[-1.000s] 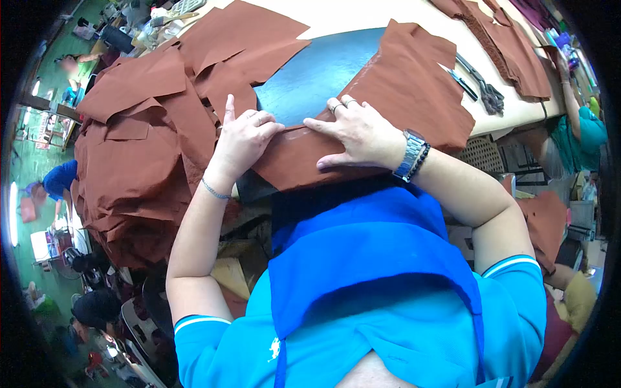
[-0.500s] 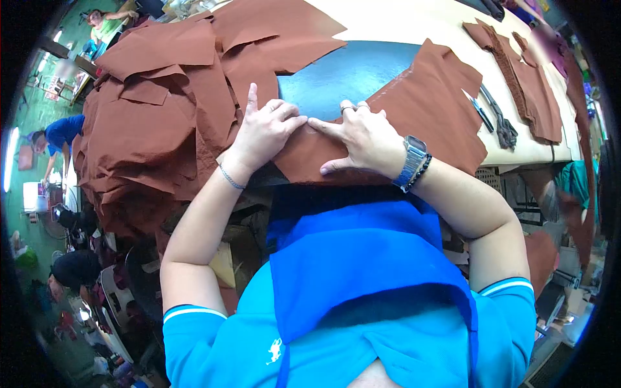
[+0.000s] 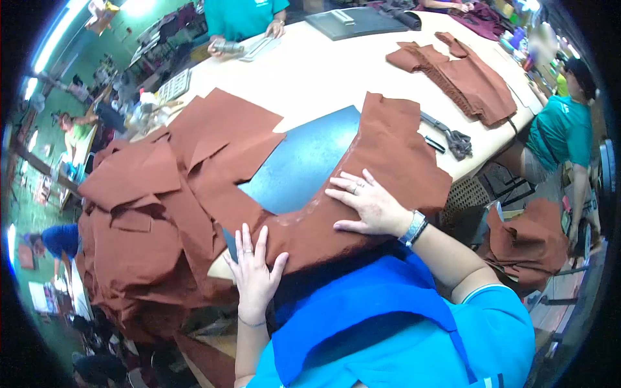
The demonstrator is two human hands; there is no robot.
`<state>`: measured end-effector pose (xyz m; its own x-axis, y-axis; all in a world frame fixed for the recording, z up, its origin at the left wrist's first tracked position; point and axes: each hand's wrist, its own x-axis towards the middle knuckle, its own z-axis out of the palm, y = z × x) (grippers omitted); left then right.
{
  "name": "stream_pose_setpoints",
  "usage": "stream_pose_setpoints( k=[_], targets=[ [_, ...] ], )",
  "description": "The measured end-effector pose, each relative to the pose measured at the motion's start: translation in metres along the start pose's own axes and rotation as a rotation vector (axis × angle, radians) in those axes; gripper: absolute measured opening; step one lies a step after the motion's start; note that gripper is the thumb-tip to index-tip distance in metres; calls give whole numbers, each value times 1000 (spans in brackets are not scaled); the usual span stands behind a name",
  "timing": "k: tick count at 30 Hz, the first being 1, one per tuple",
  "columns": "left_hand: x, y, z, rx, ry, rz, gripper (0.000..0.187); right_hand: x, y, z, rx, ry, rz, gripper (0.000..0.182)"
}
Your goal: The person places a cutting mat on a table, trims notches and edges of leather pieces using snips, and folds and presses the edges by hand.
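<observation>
A reddish-brown cut fabric piece (image 3: pixel 394 152) lies over a glossy dark board (image 3: pixel 310 161) on the table, with a whitish line along its curved inner edge. My right hand (image 3: pixel 372 204) rests flat on this piece, fingers spread, a watch on the wrist. At the piece's lower left corner is my left hand (image 3: pixel 255 268), its fingers stretched out and pointing away from me; it touches the near edge of the fabric. Neither hand grips anything. To the left, a heap of brown fabric pieces (image 3: pixel 136 239) hangs over the table's edge.
Scissors (image 3: pixel 453 136) and a black pen-like tool (image 3: pixel 435 144) lie right of the fabric. Further off is a gathered brown piece (image 3: pixel 469 84). A co-worker in teal (image 3: pixel 242 19) stands across the pale table (image 3: pixel 284 71); another person (image 3: pixel 563 129) is at the right.
My hands, together at the fabric's edge before, have moved apart and opened out. My view has tilted up, showing more of the table and the people around it.
</observation>
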<state>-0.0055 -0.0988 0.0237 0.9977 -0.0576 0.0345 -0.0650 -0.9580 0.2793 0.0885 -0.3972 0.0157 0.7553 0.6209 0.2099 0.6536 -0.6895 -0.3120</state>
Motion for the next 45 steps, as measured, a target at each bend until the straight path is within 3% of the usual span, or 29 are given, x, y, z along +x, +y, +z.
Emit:
stream_pose_setpoints(
  k=[15,18,21,22,25,27,29,30,32,34,37,41,45],
  targets=[
    [102,-29,0,96,-23,68,62,35,-9,27,-69,108,278,71],
    [97,-33,7,39,214,85,62,39,-9,29,-81,122,299,71],
    [92,-35,2,-28,285,-46,64,46,-11,32,-104,109,336,71],
    [89,-31,0,78,349,-28,65,48,-11,34,-118,110,348,71],
    [77,-11,-11,137,306,52,58,54,-14,35,-125,89,392,72],
    [67,-13,1,-9,318,227,44,58,-15,37,-73,63,396,71],
    [60,-10,2,-376,64,146,38,66,-23,37,183,15,371,66],
    [49,-15,5,-676,102,43,38,74,-25,36,369,20,308,63],
    [34,4,-4,-1019,447,-264,40,99,-24,36,703,174,151,54],
    [11,-5,-49,-1106,757,-479,40,127,-29,25,706,254,67,44],
    [-92,-77,-110,-1137,963,-502,38,160,-9,40,442,164,-57,43],
    [-279,-140,-179,-620,1415,-647,33,169,17,77,50,77,-21,49],
    [-438,-174,-222,8,1549,-839,29,170,18,78,119,72,-123,47]
  ],
)
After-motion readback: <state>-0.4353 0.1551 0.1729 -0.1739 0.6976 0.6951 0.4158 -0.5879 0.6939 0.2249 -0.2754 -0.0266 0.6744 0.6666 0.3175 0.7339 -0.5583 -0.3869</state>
